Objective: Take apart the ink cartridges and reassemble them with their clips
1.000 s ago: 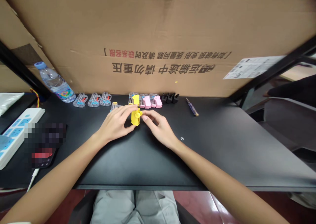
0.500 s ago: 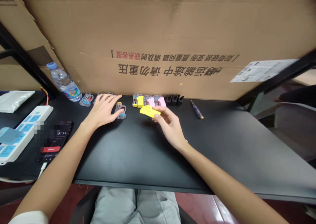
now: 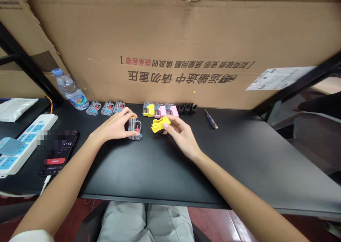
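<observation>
My left hand (image 3: pixel 117 125) is closed on a small clear plastic device (image 3: pixel 135 129) with blue and red parts inside, thumb at its lower edge and fingers at its top. To its right, my right hand (image 3: pixel 183 133) pinches a yellow plastic shell (image 3: pixel 160 124) between thumb and fingers. The shell is tilted and shows a round ring at its left end. Small dark pieces, hard to make out, lie beneath it. Beyond my hands stand a device with a yellow shell (image 3: pixel 150 110) and two with pink shells (image 3: pixel 161 112).
Several black clips (image 3: pixel 188 109) and a screwdriver (image 3: pixel 211 119) lie at the back right. More clear devices (image 3: pixel 107 108) and a water bottle (image 3: pixel 69 89) stand at the back left. A phone (image 3: pixel 60 153) and a power strip (image 3: pixel 29 142) lie left. Cardboard (image 3: pixel 170 32) walls off the back.
My left hand has closed on the clear device and shifted it right and toward me. In my right hand the yellow shell has turned, its right end now higher.
</observation>
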`<state>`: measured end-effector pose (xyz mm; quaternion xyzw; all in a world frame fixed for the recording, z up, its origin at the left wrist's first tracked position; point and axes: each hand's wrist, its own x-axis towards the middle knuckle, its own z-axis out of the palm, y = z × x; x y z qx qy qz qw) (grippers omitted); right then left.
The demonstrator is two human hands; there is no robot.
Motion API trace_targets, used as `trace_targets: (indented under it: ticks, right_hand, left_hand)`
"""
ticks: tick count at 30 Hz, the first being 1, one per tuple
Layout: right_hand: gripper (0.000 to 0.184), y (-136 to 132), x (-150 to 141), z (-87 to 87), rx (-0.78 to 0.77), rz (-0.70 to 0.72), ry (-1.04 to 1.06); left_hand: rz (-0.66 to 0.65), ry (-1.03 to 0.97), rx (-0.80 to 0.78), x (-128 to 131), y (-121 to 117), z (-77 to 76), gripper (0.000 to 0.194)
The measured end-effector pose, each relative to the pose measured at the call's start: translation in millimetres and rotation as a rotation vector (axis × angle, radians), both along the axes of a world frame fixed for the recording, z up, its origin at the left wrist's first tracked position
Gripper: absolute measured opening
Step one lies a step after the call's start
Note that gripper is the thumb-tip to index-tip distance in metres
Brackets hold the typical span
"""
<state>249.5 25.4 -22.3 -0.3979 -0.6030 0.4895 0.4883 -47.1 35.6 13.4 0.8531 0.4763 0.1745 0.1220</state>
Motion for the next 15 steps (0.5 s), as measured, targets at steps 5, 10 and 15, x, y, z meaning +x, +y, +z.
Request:
trace_targets:
  ticks: [5, 10, 15]
  right_hand:
    - [0.048, 2.4, -1.9, -7.2, -0.012, 0.055, -0.005]
    - [0.048, -1.9, -3.6, -9.0, -0.004, 0.11, -0.037]
    - [0.052, -4.4, -2.0, -8.4, 0.0, 0.12, -0.053]
  left_hand:
    - [-0.031, -0.084, 0.029, 14.5, -7.0, 1.1, 0.047]
    - [-0.136, -0.231, 0.064, 28.9, -9.2, -10.9, 0.045]
    - [-0.152, -0.247, -0.05, 32.3, -10.9, -15.1, 0.048]
